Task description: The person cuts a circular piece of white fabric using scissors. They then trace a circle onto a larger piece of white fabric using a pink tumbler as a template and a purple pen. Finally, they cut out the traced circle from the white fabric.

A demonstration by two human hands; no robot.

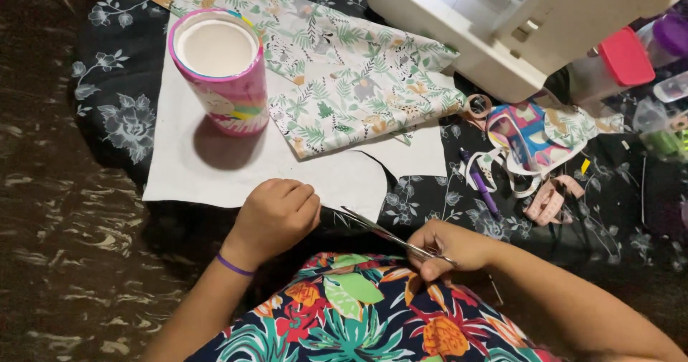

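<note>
Dark floral cloth (122, 118) under white fabric (193, 168), scissors (387, 234)

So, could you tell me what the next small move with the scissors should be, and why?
Probably close the scissors a short way further along the edge of the white sheet. The right hand holds them with the blades pointing at the sheet's lower right edge, where a curved cut-out already shows, and the left hand presses the sheet flat beside the blades.
</note>
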